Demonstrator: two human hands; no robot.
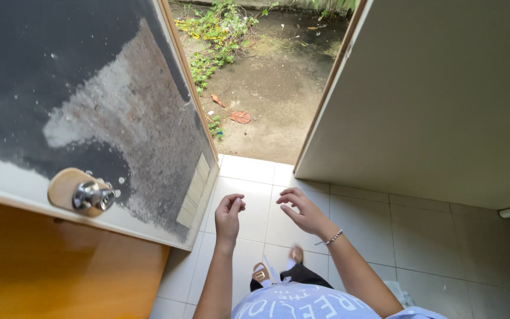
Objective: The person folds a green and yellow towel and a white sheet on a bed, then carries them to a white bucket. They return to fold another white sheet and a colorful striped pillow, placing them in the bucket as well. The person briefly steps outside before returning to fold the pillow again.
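- Far left: an orange-brown wooden panel [60, 266] fills the lower corner, below the edge of the open door.
- Door [90, 88]: swung inward and standing open. Its face is dark, with a large pale patch where the coating looks worn or stained, probably from weather.
- Door knob [92, 195]: a shiny metal knob on a round tan plate, low on the door near its bottom edge in this view. Neither hand touches it; it sits well apart from both.
- Latch plate [195, 192]: a pale strip on the door's narrow edge, facing the opening.
- Left hand [229, 215]: raised in front of the body, fingers loosely curled with the thumb near the fingertips. It holds nothing. It is the hand nearer the door edge, though clear of it.
- Right hand [302, 210]: just beside the left, palm down, fingers bent and slightly spread. Empty as well. A beaded bracelet [333, 237] circles the wrist.
- Below the hands: white floor tiles [361, 224], and sandalled feet [261, 273] just inside the threshold.
- Top centre: bare ground [267, 88] outside, with weeds and dry leaves.
- Right: a plain pale wall [444, 100] frames the opening.
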